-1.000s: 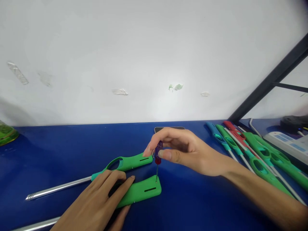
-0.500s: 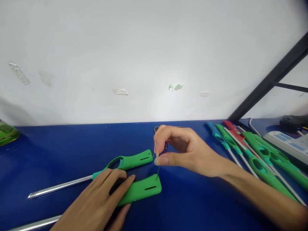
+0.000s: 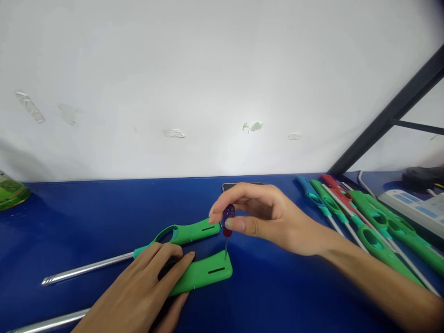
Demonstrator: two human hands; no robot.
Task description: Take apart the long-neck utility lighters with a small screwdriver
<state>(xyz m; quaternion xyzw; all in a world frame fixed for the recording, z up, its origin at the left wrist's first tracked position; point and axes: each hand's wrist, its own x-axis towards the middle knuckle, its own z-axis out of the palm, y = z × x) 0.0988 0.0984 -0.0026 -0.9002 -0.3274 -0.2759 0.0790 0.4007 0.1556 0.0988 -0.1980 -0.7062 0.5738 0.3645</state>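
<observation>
A green long-necked lighter (image 3: 204,273) lies flat on the blue table, with my left hand (image 3: 142,282) wrapped round its handle near the trigger opening. The hand hides part of the handle and the start of its metal tube. My right hand (image 3: 256,217) holds a small screwdriver (image 3: 228,219) with a purple and red handle between thumb and fingers. The screwdriver stands nearly upright, its thin shaft meeting the end of the lighter's handle. Just beyond lies a second green lighter (image 3: 194,231), its silver tube pointing left.
Several lighters (image 3: 374,231) in green, blue and red lie at the right, beside a white power strip (image 3: 412,203). A phone (image 3: 227,186) lies behind my right hand. At the far left stands a green container (image 3: 12,192). A black metal frame (image 3: 385,115) rises at right.
The fingers of my right hand have opened out to the left around the screwdriver, showing more of its handle. My left hand and the lighters have stayed in place.
</observation>
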